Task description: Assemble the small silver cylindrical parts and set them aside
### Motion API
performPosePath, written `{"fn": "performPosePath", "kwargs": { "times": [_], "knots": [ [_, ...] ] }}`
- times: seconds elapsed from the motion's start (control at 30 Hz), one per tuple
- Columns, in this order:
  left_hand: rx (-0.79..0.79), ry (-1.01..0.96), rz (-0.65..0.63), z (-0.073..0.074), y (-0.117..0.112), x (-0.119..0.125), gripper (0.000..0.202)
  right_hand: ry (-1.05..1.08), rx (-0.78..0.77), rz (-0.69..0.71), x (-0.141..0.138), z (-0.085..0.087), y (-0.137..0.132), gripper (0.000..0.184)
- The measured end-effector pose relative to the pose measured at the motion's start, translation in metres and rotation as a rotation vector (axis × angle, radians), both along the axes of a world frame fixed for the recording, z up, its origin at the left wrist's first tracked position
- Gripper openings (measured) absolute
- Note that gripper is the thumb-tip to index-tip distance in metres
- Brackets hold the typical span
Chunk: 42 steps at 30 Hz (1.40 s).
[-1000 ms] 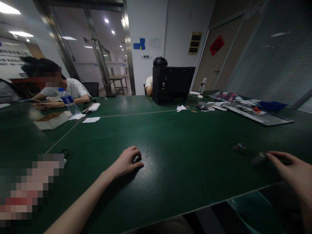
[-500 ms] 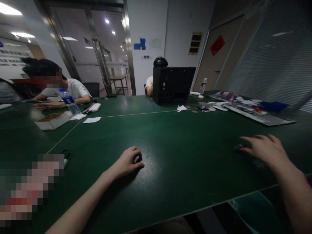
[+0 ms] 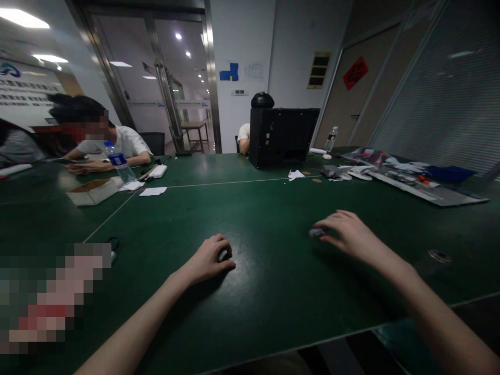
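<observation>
My left hand (image 3: 209, 256) rests curled on the green tabletop (image 3: 269, 219), closed over a small dark object (image 3: 223, 255) that mostly hides inside the fingers. My right hand (image 3: 347, 233) reaches forward with its fingertips on a small grey metal object (image 3: 317, 232), which seems pinched against the table. Behind that hand, to the right, a round dark metal disc (image 3: 439, 256) lies flat on the table. Its exact kind is too small to tell.
A seated person (image 3: 113, 143) uses a phone at the far left, near a water bottle (image 3: 118, 162), a cardboard box (image 3: 91, 192) and papers. A black equipment case (image 3: 283, 136) stands at the far side. Tools and packaging (image 3: 414, 174) lie at the far right. A pixelated patch (image 3: 50, 302) covers the lower left.
My right hand has moved left across the table, from beside the metal pieces to the far side of the disc, with the grey object at its fingertips. My left hand has not moved.
</observation>
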<state>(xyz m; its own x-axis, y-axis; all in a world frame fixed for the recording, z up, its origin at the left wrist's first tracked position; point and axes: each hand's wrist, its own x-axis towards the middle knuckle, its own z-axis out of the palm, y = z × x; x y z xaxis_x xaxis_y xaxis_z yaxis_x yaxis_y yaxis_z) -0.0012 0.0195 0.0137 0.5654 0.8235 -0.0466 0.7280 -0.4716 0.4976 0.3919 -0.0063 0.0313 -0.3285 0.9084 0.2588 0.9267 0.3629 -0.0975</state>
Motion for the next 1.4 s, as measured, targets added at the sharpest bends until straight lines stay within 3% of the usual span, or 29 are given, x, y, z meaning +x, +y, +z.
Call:
{"fn": "performPosePath", "kwargs": {
  "times": [0.2, 0.37, 0.7, 1.0, 1.4],
  "knots": [
    [0.017, 0.007, -0.008, 0.000, 0.000, 0.000, 0.030, 0.128, -0.095, 0.443, -0.125, 0.013, 0.005, 0.025],
    [0.018, -0.002, -0.026, 0.000, 0.001, -0.001, 0.029, 0.083, -0.117, 0.609, -0.169, 0.004, 0.015, 0.018],
    [-0.012, 0.007, -0.016, 0.004, -0.002, -0.001, 0.031, 0.324, -0.246, 0.581, -0.174, -0.037, 0.021, 0.033],
    [0.037, 0.024, -0.075, 0.006, -0.005, 0.000, 0.025, 0.363, -0.298, 0.521, -0.178, -0.035, 0.018, 0.038],
    [0.051, 0.056, -0.107, 0.012, -0.011, 0.002, 0.028, 0.453, -0.344, 0.546, -0.170, -0.027, 0.018, 0.045]
  ]
}}
